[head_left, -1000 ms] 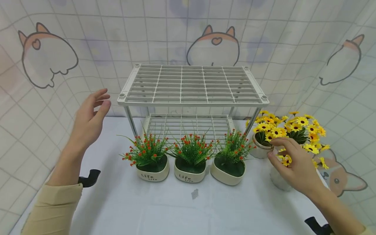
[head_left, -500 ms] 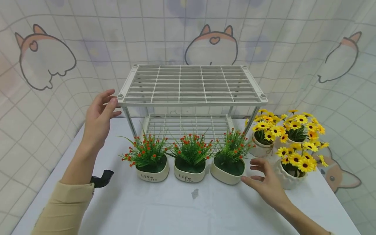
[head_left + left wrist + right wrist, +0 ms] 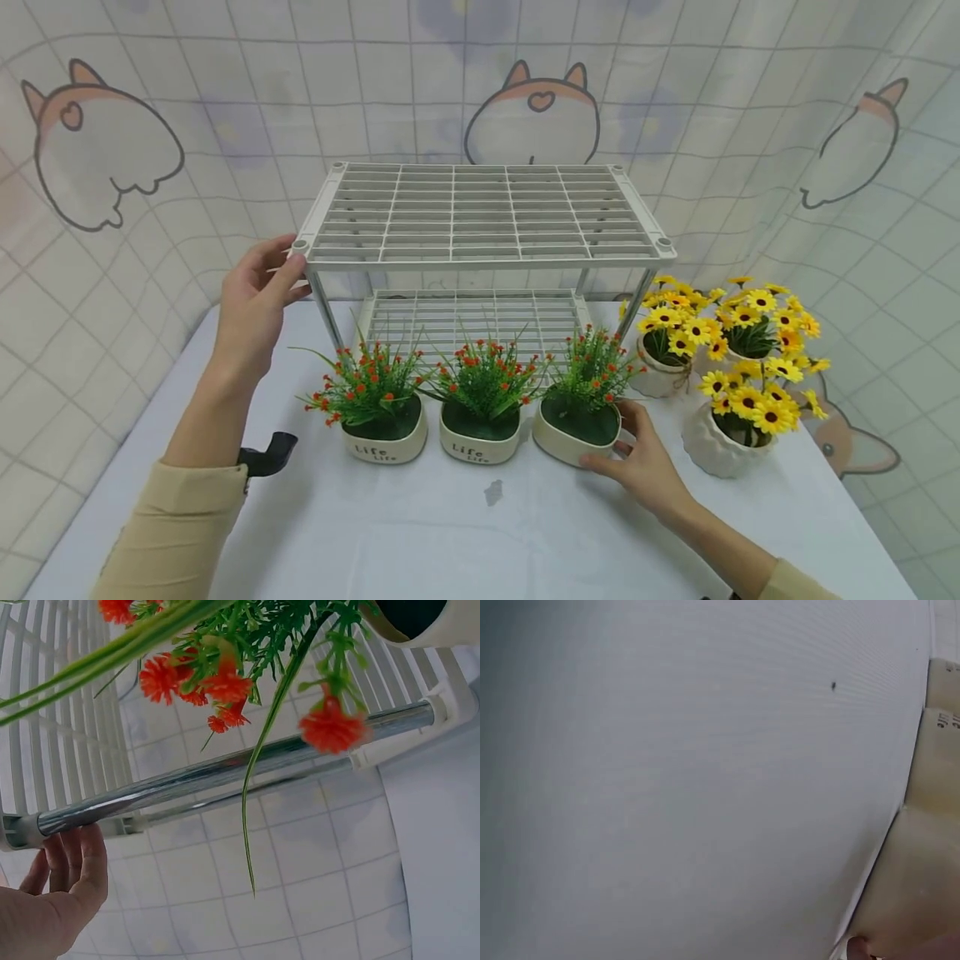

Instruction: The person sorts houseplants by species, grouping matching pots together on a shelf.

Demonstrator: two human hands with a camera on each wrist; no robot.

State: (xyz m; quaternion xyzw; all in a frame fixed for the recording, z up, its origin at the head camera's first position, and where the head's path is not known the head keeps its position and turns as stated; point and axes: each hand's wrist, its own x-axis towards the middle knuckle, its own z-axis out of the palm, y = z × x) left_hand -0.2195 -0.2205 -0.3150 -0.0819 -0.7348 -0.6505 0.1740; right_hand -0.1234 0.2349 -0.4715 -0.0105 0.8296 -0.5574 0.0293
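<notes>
A two-tier white wire rack (image 3: 487, 266) stands at the back of the table. My left hand (image 3: 247, 329) holds its top front left corner, thumb in front and fingers at the outer side. The left wrist view shows those fingertips (image 3: 91, 836) at the end of a metal post (image 3: 187, 778). On the right, my right hand (image 3: 641, 462) grips a cream flowerpot (image 3: 558, 443) of red flowers, thumb at its front and fingers at its right side. Only a fingertip (image 3: 859, 948) shows in the right wrist view. Beside it stand two matching pots, the middle pot (image 3: 476, 450) and left pot (image 3: 386, 451).
Yellow flowers fill a ribbed white pot (image 3: 712, 450) and two more behind it, at the right of the table. A grey patch (image 3: 492, 492) marks the white tablecloth (image 3: 420, 542). A checked curtain (image 3: 375, 92) with animal prints hangs behind and at both sides.
My right hand has moved left from the yellow flowers and taken hold of the right cream pot. My left hand has moved right from beside the rack onto its corner.
</notes>
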